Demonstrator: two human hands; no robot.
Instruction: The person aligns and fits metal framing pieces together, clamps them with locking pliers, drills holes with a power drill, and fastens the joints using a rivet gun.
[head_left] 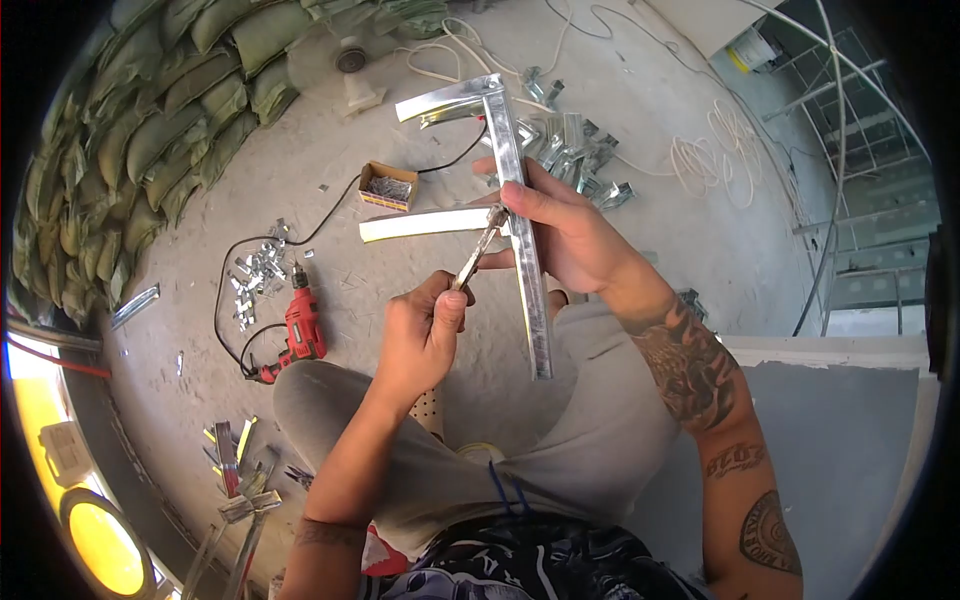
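My right hand [565, 225] is wrapped round a long shiny metal channel [520, 250], thumb on its face. Two shorter metal strips stick out from it to the left: an upper strip [445, 98] at its far end and a middle strip [425, 224] near my thumb. My left hand [425, 325] is closed on the handle of a slim metal hand tool [474, 262], which looks like pliers. The tool's head meets the joint of the middle strip and the channel. Whether its jaws grip there, I cannot tell.
A red corded drill [303, 330] lies on the floor at left, near small metal pieces [258, 275]. Ahead sits a small open box of screws [388, 188]. Metal brackets [575, 145] lie beyond my right hand. Stacked sandbags [170, 120] line the left; coiled white cable [715, 155] lies right.
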